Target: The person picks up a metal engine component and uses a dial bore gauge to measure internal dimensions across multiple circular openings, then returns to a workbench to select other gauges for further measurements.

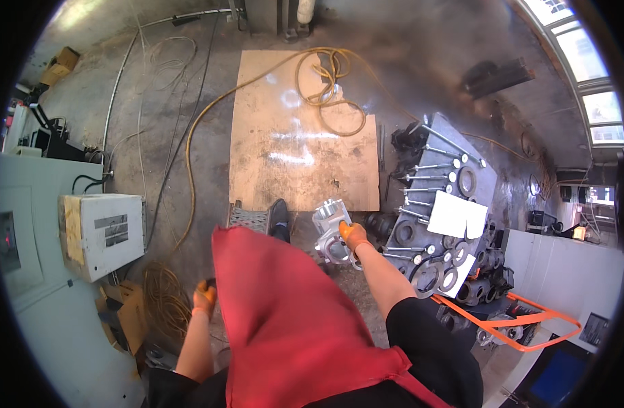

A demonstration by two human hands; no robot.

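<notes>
My right hand [354, 235], in an orange glove, grips a shiny grey metal casting [330, 228] with round bores, held out in front of my red apron [284, 319]. To its right stands a pallet [440, 204] stacked with dark metal blocks, long bolts and rings. My left hand [204, 297], also gloved in orange, hangs by my side at the apron's left edge; its fingers look curled, and whether it holds something small and dark is unclear.
A plywood sheet [301, 143] lies on the concrete floor ahead with a coiled yellow hose [329, 88] on it. A white control box [102, 232] stands left. An orange pallet jack handle [523, 323] lies at lower right. White paper sheets [456, 216] rest on the pallet.
</notes>
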